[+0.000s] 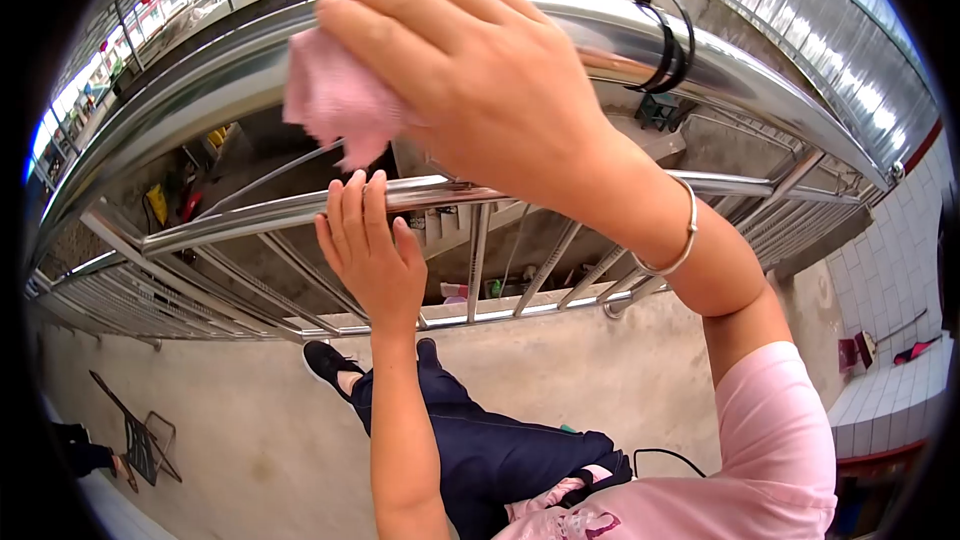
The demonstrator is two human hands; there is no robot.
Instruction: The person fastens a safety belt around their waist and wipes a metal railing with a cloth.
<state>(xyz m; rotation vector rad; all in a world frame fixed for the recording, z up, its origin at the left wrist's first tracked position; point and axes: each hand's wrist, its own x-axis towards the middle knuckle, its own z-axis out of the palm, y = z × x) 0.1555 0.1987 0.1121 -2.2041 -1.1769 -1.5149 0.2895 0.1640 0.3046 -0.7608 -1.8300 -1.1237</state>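
My right hand (480,70) is wrapped over the thick top rail (225,80) of a shiny metal railing, pressing a pink cloth (340,95) against it. Part of the cloth hangs below the fingers; the rest is hidden under the palm. Lower down, my left hand (375,255) reaches up to the thinner second rail (430,195), its fingers stretched out and its fingertips at the rail. It holds nothing that I can see. A silver bangle (688,230) circles my right wrist.
Black ties (672,45) loop around the top rail to the right. Upright bars (478,255) run below, with a stairwell beyond. A folding stool (142,445) stands at the lower left, near another person's foot (125,472). A dustpan (855,352) rests by the right wall.
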